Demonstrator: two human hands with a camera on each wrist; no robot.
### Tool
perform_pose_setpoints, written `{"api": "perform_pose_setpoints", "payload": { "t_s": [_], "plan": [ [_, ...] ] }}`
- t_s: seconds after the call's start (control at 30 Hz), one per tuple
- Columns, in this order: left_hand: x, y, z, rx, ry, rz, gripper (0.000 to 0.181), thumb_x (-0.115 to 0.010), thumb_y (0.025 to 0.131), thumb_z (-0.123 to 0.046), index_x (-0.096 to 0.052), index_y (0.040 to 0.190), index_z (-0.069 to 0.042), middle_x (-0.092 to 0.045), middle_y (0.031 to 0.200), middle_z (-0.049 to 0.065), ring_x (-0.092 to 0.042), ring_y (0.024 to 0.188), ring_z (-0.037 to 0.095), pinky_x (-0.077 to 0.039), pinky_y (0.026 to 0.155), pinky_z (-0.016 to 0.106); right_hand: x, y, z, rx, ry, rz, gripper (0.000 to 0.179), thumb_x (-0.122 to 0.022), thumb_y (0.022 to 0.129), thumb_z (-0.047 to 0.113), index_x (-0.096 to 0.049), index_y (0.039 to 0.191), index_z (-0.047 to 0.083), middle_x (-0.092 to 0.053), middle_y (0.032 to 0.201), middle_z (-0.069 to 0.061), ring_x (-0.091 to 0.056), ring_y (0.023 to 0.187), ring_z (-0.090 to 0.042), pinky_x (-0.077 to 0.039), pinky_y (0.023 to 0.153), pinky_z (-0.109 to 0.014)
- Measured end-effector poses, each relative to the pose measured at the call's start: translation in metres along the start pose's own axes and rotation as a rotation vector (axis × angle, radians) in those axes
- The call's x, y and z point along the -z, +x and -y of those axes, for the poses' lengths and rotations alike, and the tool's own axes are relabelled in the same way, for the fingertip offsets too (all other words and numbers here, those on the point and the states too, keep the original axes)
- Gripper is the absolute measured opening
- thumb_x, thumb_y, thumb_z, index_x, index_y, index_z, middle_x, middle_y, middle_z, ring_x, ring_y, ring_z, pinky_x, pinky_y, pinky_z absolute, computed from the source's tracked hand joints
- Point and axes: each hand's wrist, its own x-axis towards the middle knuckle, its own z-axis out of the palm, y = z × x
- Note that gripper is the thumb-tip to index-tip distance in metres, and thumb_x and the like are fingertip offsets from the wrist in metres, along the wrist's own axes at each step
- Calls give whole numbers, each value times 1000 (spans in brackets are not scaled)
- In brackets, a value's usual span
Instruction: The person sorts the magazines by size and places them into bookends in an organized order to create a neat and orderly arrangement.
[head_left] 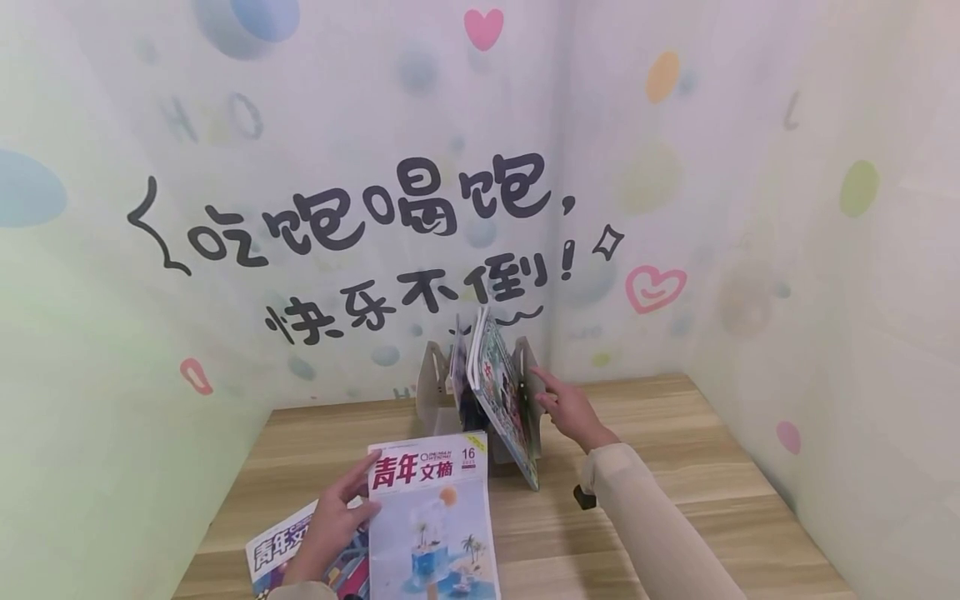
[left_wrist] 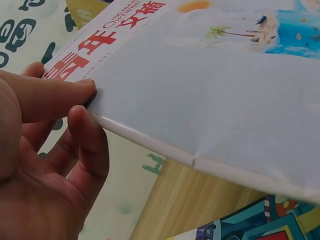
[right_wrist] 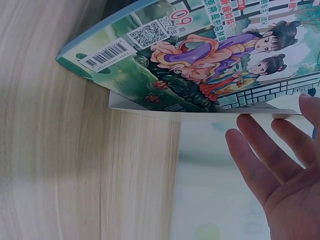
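My left hand pinches the left edge of a magazine near its top corner, thumb on the cover and fingers behind. The cover has red title characters and a pale blue beach picture. My right hand is at the right side panel of a grey book stand, fingers against its outer face and thumb over its edge. Several magazines lean in the stand; the front one shows two robed figures and a barcode. In the head view its lower corner juts out toward me.
A second magazine with a dark colourful cover lies on the wooden table, partly under my left hand. Behind the stand rises a printed white curtain with black writing. More curtain borders the table's left and right sides.
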Motion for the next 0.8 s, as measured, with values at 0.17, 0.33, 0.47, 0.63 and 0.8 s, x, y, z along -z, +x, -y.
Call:
{"api": "perform_pose_setpoints", "payload": {
  "t_s": [0.17,0.33,0.47,0.63,0.8],
  "plan": [
    [-2,0,-5,-7,37,-14,72,-67,84,4,-50,142,-35,-61,126,18,-58,99,28,-55,65,32,-1,0,0,0,3,3,53,-57,99,12,-41,149,18,-56,128,-26,-66,87,-26,-57,66,-36],
    [-3,-1,-9,-12,24,-15,72,-68,85,1,-48,143,-37,-63,124,16,-61,94,25,-56,64,31,-1,-1,0,-11,17,7,54,-57,99,11,-40,149,18,-55,130,-26,-65,92,-28,-57,67,-37],
    [-5,-4,-12,-31,-14,-9,72,-69,85,1,-48,144,-33,-63,122,17,-63,89,25,-56,63,31,0,-1,1,-15,19,12,54,-57,99,12,-40,149,18,-54,130,-26,-64,85,-25,-56,65,-35],
    [-6,-5,-15,-59,-32,-5,74,-69,83,3,-48,145,-32,-65,121,15,-61,93,28,-56,64,33,1,-1,0,-15,29,17,53,-57,99,13,-41,149,19,-55,128,-27,-64,85,-29,-55,64,-35],
    [-5,-7,-17,-94,-65,18,78,-63,82,10,-46,146,-31,-64,122,14,-59,96,28,-57,64,33,0,0,0,-13,36,16,53,-57,99,12,-41,149,18,-56,128,-26,-64,88,-30,-56,66,-36]
  ]
}}
